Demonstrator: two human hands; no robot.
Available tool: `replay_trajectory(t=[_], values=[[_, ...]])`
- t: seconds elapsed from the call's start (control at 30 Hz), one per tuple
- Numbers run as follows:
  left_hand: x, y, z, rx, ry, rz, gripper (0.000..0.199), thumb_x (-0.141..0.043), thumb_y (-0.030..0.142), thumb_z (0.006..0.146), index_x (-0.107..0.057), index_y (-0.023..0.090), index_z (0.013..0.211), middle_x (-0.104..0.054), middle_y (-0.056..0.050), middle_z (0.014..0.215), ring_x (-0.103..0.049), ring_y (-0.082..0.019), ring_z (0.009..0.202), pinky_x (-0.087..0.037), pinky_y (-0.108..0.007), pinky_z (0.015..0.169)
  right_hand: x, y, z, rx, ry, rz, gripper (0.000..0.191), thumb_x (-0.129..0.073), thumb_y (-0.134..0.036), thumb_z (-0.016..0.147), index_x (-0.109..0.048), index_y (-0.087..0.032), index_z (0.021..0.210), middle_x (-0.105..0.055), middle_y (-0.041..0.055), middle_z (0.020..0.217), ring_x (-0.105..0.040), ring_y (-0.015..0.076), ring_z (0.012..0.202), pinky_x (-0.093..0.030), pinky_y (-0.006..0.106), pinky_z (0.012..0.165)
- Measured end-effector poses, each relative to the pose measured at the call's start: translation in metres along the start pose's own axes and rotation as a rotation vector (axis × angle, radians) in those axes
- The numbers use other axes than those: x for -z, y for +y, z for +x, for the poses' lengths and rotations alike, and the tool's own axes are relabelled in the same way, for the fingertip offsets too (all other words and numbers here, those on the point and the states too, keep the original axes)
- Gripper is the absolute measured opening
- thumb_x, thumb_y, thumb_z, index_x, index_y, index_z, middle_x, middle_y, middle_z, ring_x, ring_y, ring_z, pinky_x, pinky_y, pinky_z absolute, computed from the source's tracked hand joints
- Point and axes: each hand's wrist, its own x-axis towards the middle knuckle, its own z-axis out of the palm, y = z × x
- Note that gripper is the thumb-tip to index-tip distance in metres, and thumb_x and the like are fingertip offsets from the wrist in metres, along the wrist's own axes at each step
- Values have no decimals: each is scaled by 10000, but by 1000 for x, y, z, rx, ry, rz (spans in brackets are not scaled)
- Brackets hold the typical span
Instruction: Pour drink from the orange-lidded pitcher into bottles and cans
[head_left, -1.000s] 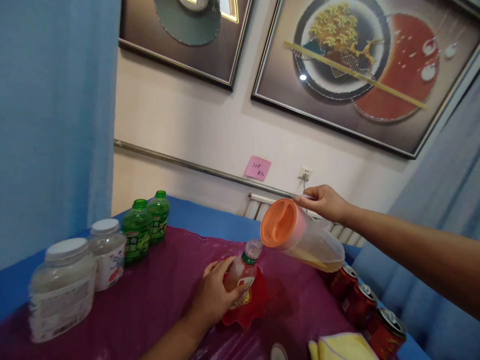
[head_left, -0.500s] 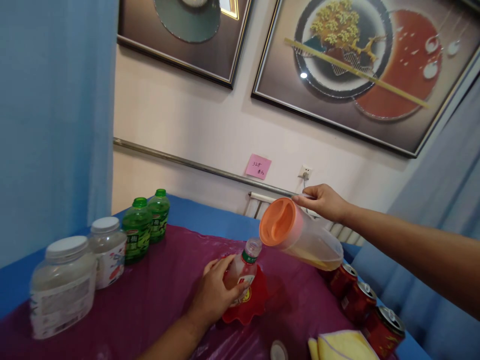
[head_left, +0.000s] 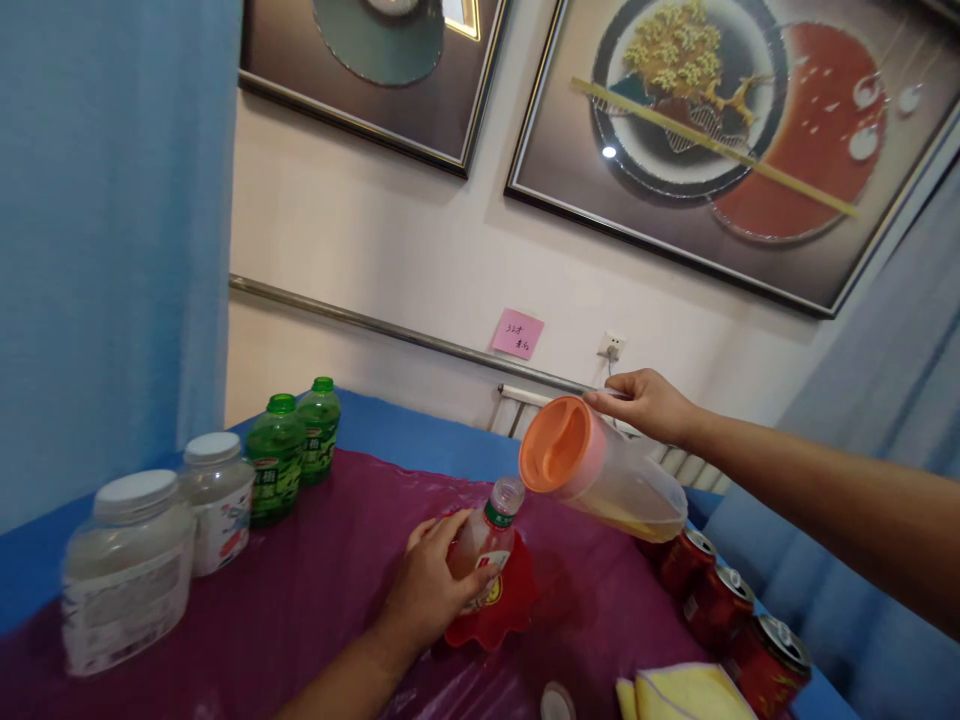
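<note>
Big jug tipped at a small bottle

My left hand grips the clear plastic bottle with a green neck band, over the red wavy-edged dish. My right hand holds the clear plastic jug with an orange lid tilted, lid by the bottle's mouth.

1. Pitcher, four o'clock: cloudy, smooth plastic.
2. Bottle, six o'clock: clear, glossy plastic.
3. Purple sheet: glossy, wrinkled, plastic-looking.
4. Cans, between four and five o'clock: shiny metal tops.
5. Yellow cloth, five o'clock: matt fabric.
</note>
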Motion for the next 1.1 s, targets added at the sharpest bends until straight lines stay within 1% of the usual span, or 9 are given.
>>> replay_trajectory(t=[0.2, 0.4, 0.5, 0.67, 0.93, 1.1], values=[[-1, -2, -1, 6, 4, -7, 628, -759, 455, 704, -640, 224, 1275, -694, -85, 1301, -567, -340, 1232, -441, -514, 1084, -1, 0, 0, -3, -6, -5, 599, -628, -709, 724, -309, -241, 530, -278, -77, 472, -236, 75, 467, -156, 268, 472], [-2, -4, -2, -22, 35, -12, 605, -775, 447, 692, -654, 256, 1253, -711, -75, 1266, -589, -334, 1205, -463, -518, 1060, -1, -1, 0, -4, -8, -19, 597, -626, -709, 730, -315, -241, 530, -283, -76, 467, -246, 78, 463, -164, 264, 467], [-2, -4, -1, -17, 28, -4, 616, -776, 456, 691, -655, 236, 1254, -712, -88, 1262, -586, -342, 1205, -460, -528, 1061, 0, -1, 1, 4, -11, -21, 616, -632, -729, 719, -305, -243, 529, -282, -76, 466, -250, 78, 462, -164, 262, 463], [-2, -3, -1, -27, 33, -13, 599, -780, 456, 688, -661, 256, 1240, -716, -77, 1256, -597, -336, 1195, -462, -525, 1057, 1, -2, 0, 8, -4, -10, 633, -621, -767, 705, -314, -243, 529, -288, -73, 467, -259, 80, 461, -167, 262, 459], [-1, -2, -1, -19, 21, -6, 600, -769, 454, 700, -652, 257, 1254, -712, -67, 1270, -588, -333, 1210, -457, -507, 1066, 0, -2, -1, 7, 6, -20, 623, -626, -743, 712, -308, -241, 528, -278, -74, 475, -251, 80, 467, -164, 263, 466], [0, -1, -1, -6, 9, 6, 627, -762, 485, 699, -651, 233, 1263, -711, -86, 1267, -581, -345, 1219, -461, -510, 1063, -2, 0, -1, 1, 7, 4, 622, -636, -735, 713, -306, -239, 531, -276, -75, 474, -255, 77, 459, -166, 259, 459]])
